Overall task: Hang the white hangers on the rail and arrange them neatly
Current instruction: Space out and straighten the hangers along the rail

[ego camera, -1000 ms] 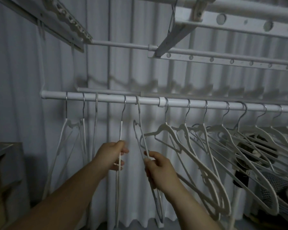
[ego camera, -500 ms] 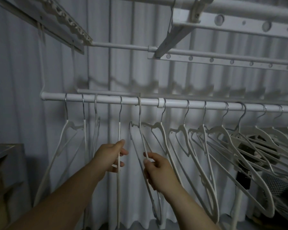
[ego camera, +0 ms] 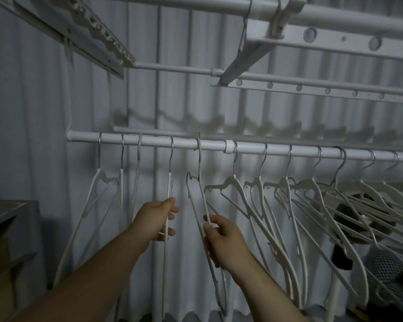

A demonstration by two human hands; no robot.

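Head view, looking slightly up in dim light at a white rail [ego camera: 277, 148] that runs across the frame in front of a pale ribbed wall [ego camera: 33, 135], with a drying rack [ego camera: 312, 43] overhead. Little has changed over the last second. Both hands hold the same two white hangers at about the same height, while the neighbouring hanger [ego camera: 230, 180] to the right has swung from broadside to nearly edge-on and back, so the row is still swaying. This suggests the hanging is largely done and the work is now spacing and squaring. The left hand [ego camera: 155, 220] reaches up from the lower left with its forearm slanting into frame. Its fingers curl round the thin edge of the left-held hanger [ego camera: 169, 189], which hangs straight down, edge-on to the camera, with its hook over the rail. The right hand [ego camera: 223, 238] rises from the lower right and pinches the right-held hanger [ego camera: 203, 196] between thumb and forefinger. That hanger is also hooked on the rail, close beside the first and just left of the rail's joint, with its lower part slanting right. Three hangers [ego camera: 98, 180] already hang at the rail's left end. To the right, a long row of hangers is crowded, skewed and overlapping, and likely needs straightening next.
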